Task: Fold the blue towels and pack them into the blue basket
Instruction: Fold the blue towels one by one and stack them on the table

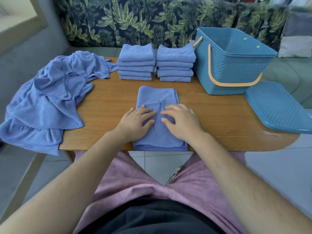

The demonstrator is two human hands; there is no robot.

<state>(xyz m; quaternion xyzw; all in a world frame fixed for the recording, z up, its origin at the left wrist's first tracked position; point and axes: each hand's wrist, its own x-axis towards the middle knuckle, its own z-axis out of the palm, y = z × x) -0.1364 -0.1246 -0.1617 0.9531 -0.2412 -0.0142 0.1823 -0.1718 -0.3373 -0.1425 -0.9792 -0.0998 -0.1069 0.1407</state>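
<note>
On the wooden table before a leaf-print sofa, I have the job laid out as a line running left to right. The loose heap of unfolded blue towels spills over the left edge, within reach for the next pick. The blue basket stands open at the far right with its orange handles dropped outward, and I judge its mouth is kept free for packing. Its lid lies flat just beside it, out of the way. Two stacks of folded towels sit side by side at the back, close to the basket and apparently waiting to go in; nothing shows inside it. The part-folded towel lies square to me at the near edge, logo up. My left hand rests flat on it, fingers straight and slightly spread. My right hand sits alongside, its fingertips bent down onto the cloth, not pinching it. Both press near the middle, in my judgement to flatten the layers before the next fold.
</note>
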